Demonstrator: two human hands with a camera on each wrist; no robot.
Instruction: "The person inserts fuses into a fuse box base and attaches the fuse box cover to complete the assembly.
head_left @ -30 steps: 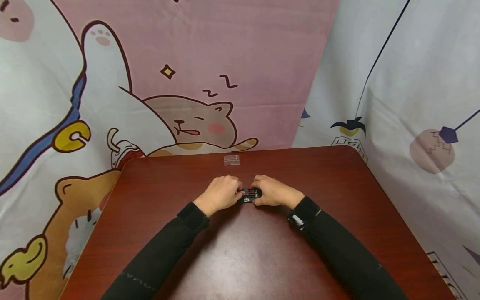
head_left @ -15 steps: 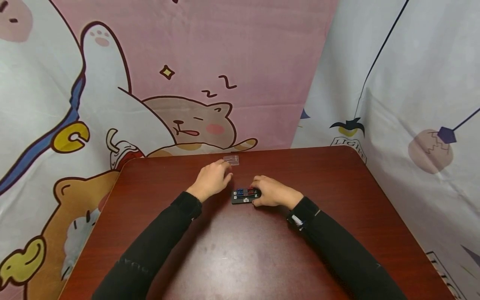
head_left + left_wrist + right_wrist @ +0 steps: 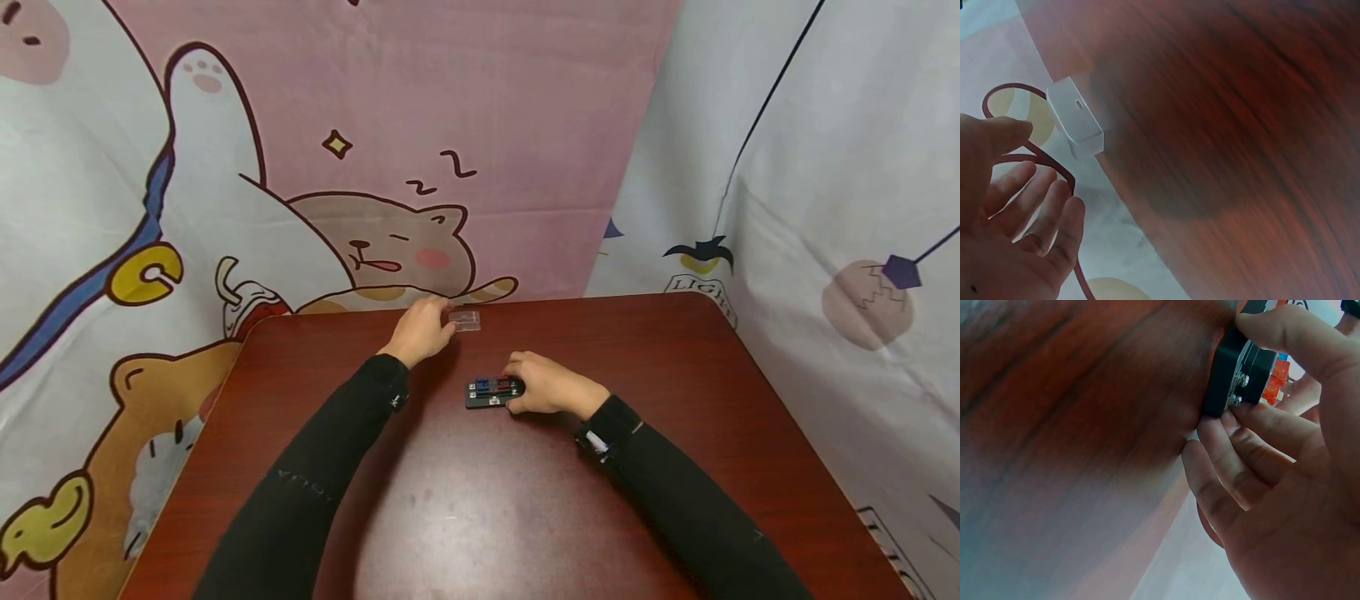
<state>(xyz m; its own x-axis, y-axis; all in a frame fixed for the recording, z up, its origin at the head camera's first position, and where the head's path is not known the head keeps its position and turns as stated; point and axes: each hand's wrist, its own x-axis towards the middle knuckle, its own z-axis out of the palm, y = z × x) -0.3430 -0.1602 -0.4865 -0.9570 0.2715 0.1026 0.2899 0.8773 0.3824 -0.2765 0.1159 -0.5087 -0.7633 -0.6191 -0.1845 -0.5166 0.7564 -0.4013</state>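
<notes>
A black fuse block [image 3: 480,402] with blue and red blade fuses lies on the brown table. My right hand [image 3: 552,386] grips its right end, thumb at the near side and fingers at the far side. In the right wrist view, the block's black end [image 3: 1222,378] shows metal screws and orange-red fuses [image 3: 1276,381] between thumb and fingers. At the table's back edge lies a clear plastic cover [image 3: 467,321]. Just left of it is my left hand [image 3: 420,333], fingers loosely bent and apart from the cover [image 3: 1075,115] in the left wrist view.
The table's back edge [image 3: 570,298] runs close behind the cover. Beyond it hangs a printed cloth [image 3: 540,167] with cartoon animals, and a pale cloth [image 3: 795,200] hangs on the right.
My left hand has let go of the fuse block's left end and moved away and leftward to the clear cover. The right hand and the block have stayed in place.
</notes>
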